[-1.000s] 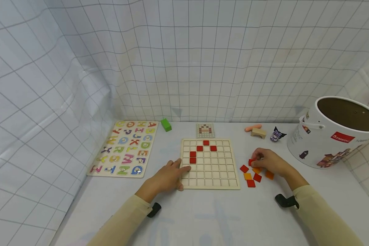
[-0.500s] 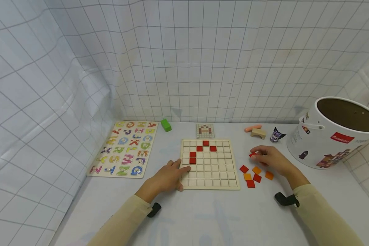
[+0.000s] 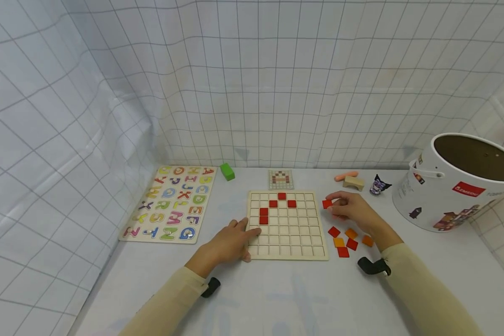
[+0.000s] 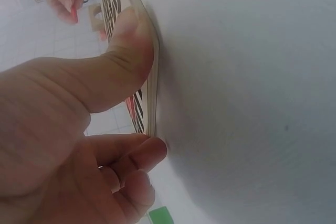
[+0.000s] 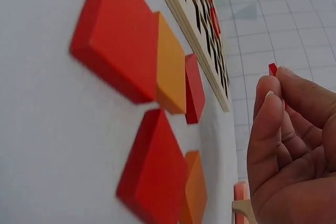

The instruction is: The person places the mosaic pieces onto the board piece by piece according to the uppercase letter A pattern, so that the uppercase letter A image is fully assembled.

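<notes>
Head view: the left hand (image 3: pixel 230 241), thumb and forefinger apart, rests on the grid board (image 3: pixel 296 239) at its nine o'clock edge. The right hand (image 3: pixel 353 208) pinches a red tile (image 3: pixel 326 204) just off two o'clock; loose tiles (image 3: pixel 343 252) lie between three and four.

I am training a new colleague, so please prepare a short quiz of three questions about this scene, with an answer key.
1. True or false: the right grip pinches a red tile.
2. How many red squares are visible in the cells of the grid board?
3. Which is nearest to the white bucket: A) green block, B) small purple figure, C) letter board?

Key: 1. True. 2. Five. 3. B.
</notes>
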Tool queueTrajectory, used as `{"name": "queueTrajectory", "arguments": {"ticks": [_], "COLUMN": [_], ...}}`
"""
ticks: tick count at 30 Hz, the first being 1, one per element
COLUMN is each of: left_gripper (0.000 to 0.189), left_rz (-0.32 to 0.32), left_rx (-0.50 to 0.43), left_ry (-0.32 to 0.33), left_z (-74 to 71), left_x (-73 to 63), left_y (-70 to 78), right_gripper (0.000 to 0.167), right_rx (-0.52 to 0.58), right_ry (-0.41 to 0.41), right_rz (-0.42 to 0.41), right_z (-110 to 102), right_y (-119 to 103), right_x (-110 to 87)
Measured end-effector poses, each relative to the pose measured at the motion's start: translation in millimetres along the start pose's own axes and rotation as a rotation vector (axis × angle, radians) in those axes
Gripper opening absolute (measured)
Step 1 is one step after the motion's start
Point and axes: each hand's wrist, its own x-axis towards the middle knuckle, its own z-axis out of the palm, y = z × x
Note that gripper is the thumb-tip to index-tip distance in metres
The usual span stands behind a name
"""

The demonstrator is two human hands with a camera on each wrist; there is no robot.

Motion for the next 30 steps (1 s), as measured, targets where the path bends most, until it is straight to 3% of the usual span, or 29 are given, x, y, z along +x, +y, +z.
{"name": "queueTrajectory", "arguments": {"ticks": [6,13,30], "left_gripper": [0.075,0.075,0.074], "left_rz": [0.012,0.019,0.031], "left_rx": [0.008,0.006,0.012], "left_ry": [0.008,0.011,0.018], "left_z": [-0.4,-1.3,-3.9], "left_x": [0.1,-0.8,-2.6], "left_y": [0.1,1.3,2.3], "right_gripper": [0.048,0.041,0.029], "right_rx": [0.033,0.062,-0.205], "right_ry": [-0.078,-0.144,-0.112], "right_rz": [-0.039,0.014,-0.008], "right_z": [19.2,39.8,56.1], "right_y": [-7.7,-9.5,-23.8], "right_x": [15.3,29.1,33.0]}}
